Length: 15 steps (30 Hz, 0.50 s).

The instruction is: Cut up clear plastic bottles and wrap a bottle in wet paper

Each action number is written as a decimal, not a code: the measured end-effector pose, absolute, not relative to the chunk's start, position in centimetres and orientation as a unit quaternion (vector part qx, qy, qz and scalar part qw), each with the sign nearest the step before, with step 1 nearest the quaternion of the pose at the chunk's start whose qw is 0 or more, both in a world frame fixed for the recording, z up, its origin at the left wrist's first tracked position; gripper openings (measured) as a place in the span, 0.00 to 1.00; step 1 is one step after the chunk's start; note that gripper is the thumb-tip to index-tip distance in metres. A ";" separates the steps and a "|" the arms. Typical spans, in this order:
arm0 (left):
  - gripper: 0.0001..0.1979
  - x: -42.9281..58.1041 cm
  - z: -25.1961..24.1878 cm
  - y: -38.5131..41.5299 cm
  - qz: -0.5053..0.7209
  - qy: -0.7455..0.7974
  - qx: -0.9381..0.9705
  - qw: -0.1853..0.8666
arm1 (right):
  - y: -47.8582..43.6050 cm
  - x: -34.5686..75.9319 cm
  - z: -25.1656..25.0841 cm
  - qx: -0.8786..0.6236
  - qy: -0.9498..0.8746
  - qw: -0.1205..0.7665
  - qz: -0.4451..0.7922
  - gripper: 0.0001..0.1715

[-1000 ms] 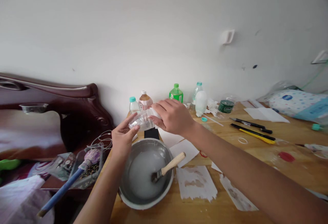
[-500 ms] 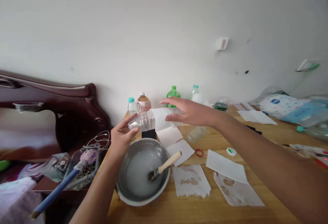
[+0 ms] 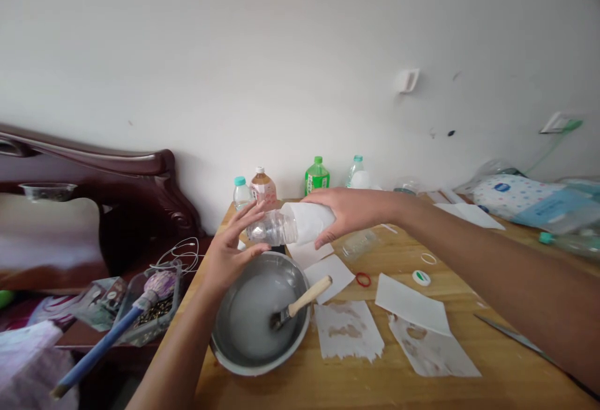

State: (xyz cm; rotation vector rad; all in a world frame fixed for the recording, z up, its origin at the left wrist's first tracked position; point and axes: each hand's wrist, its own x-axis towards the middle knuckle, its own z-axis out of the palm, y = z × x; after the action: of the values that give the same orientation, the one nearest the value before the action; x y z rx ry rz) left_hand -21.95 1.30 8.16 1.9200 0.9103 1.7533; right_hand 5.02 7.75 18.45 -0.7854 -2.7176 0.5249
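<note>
A clear plastic bottle (image 3: 272, 229), with white paper (image 3: 307, 221) wrapped round its right part, lies sideways in the air above the far rim of the metal basin. My left hand (image 3: 234, 244) holds the bottle's clear left end loosely between thumb and fingers. Across the paper-covered end, my right hand (image 3: 347, 213) is closed, thumb below and fingers over the top. Below, the metal basin (image 3: 302, 341) contains a cloudy whitish liquid. A brush (image 3: 309, 295) with a wooden handle leans in it, bristles in the liquid.
Stained paper sheets (image 3: 349, 332) and a red ring (image 3: 363, 279) lie on the wooden table (image 3: 356, 385). Scissors (image 3: 515, 338) rest under my right forearm. Capped bottles, including a green one (image 3: 317, 175), stand along the wall. A blue-handled stick (image 3: 103, 354) juts out at left.
My right hand has come down and closed on the papered end of the bottle. The bottle has shifted slightly right, and my left hand's grip has loosened.
</note>
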 end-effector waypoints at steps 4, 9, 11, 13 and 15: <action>0.26 -21.8 9.0 1.3 0.613 0.354 0.699 0.106 | 6.5 5.5 18.2 -0.299 -0.929 0.173 0.131 0.38; 0.29 -19.6 11.6 -3.2 0.696 0.375 0.596 0.138 | 3.1 7.0 17.2 -0.328 -0.914 0.230 -0.073 0.38; 0.24 -18.2 11.0 -7.1 0.766 0.382 0.492 0.161 | 1.3 7.3 16.3 -0.319 -0.903 0.263 -0.119 0.41; 0.19 -16.8 8.8 -11.3 0.787 0.382 0.435 0.212 | -0.7 7.2 15.0 -0.317 -0.891 0.302 -0.119 0.45; 0.23 -15.2 5.7 -14.9 0.732 0.407 0.428 0.340 | -2.7 6.7 13.6 -0.331 -0.868 0.361 -0.082 0.45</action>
State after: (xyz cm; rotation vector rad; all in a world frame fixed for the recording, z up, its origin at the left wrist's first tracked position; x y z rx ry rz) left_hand -15.17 -14.89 5.74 1.1130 1.0589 1.9052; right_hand 6.65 -2.71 13.59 -0.8532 -2.2365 -0.2100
